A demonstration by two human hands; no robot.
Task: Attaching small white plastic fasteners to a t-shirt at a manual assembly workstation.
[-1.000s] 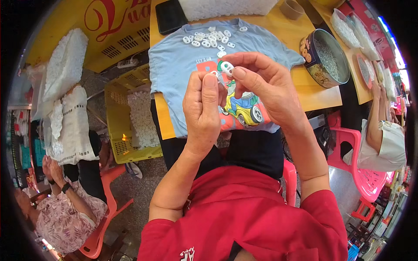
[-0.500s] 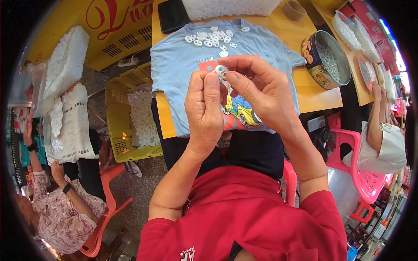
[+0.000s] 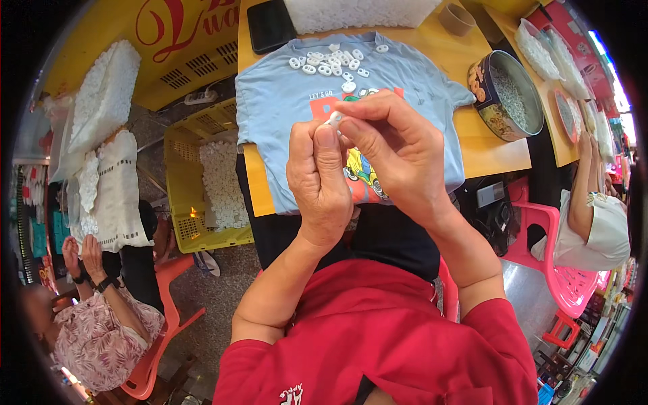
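Over a light blue T-shirt (image 3: 270, 115) spread on the table, both my hands meet at a small white plastic cord lock (image 3: 335, 119). My left hand (image 3: 317, 179) pinches it from below, thumb up along the front. From the right, my right hand (image 3: 401, 148) has its thumb and index finger closed at the same piece; fingers cover much of it. Beyond the hands, several loose white cord locks (image 3: 335, 61) with two holes each lie scattered on the shirt. A single white piece (image 3: 348, 87) sits nearest to my fingertips.
Right of the shirt stands a round tin (image 3: 487, 111) of small metallic parts. At the back are a black tray (image 3: 270, 27), a white heap (image 3: 358, 15) and a brown cup (image 3: 457, 19). A yellow crate (image 3: 182, 145) stands at left. Co-workers (image 3: 104, 337) sit on both sides.
The cord lock has turned between my fingers, so the green spot on it no longer shows. My right fingertips have shifted slightly left. The left co-worker's hands have come together.
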